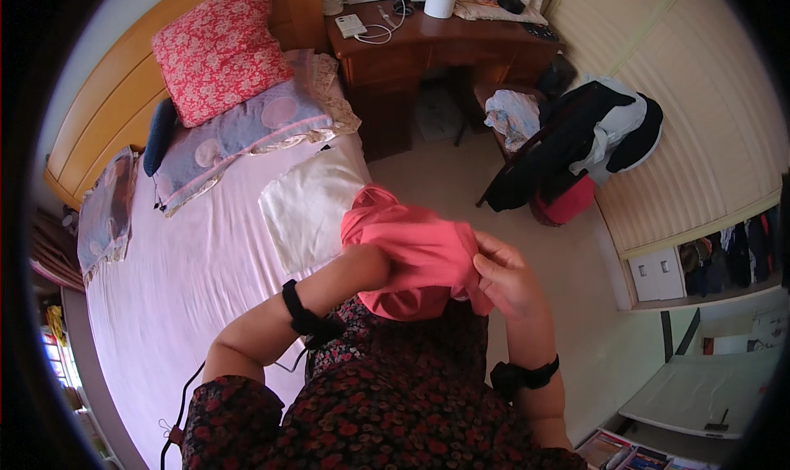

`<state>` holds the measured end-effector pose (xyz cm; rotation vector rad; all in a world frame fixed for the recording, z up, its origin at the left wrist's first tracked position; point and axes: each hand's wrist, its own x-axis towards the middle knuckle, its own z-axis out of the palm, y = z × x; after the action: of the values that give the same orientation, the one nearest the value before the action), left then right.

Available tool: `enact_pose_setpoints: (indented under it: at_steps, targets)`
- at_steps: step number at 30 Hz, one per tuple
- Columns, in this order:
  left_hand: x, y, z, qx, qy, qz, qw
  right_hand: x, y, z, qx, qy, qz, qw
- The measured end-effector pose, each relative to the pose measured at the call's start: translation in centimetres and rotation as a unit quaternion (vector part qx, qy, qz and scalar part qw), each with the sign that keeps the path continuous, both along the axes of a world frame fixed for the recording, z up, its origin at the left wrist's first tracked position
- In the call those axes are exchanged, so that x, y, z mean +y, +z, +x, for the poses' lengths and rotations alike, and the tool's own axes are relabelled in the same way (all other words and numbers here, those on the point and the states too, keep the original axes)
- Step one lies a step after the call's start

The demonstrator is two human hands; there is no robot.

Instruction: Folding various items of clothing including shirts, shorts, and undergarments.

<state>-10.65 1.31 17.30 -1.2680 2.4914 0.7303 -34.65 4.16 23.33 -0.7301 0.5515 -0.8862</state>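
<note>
A bunched coral-pink garment (420,252) hangs in front of my body, its exact kind unclear among the folds. My left hand (372,267) reaches inside the cloth; its fingers are hidden there. At the garment's right edge my right hand (504,276) pinches the fabric between thumb and fingers. Just beyond, at the bed's edge, lies a folded white cloth piece (309,207), partly covered by the pink fabric in this view.
The bed (181,281) with a pink sheet fills the left, with a red floral cushion (218,54) at its head. A brown desk (461,46) stands ahead. To the right, a chair bears piled dark clothes (568,137), near a sliding wardrobe door (691,100).
</note>
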Motion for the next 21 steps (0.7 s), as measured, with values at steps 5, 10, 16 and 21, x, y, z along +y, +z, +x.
enact_pose_setpoints:
  at_steps: [5,10,16,21]
  targets:
    - [-3.3,-3.9,-0.1,0.195,0.083,0.003,0.977,0.5,0.9,0.1,-0.003,0.035,-0.112,0.993]
    - [-3.0,2.2,-2.1,0.405,0.294,0.429,0.752,-0.3,2.5,0.6,0.047,0.008,-0.07,0.996]
    - [-1.8,-0.4,-3.5,0.478,0.052,0.18,0.858,0.3,3.1,2.9,0.066,0.046,-0.135,0.988]
    - [-1.9,-0.2,-3.5,0.369,0.016,0.093,0.925,0.3,4.0,3.3,0.085,0.076,-0.156,0.981]
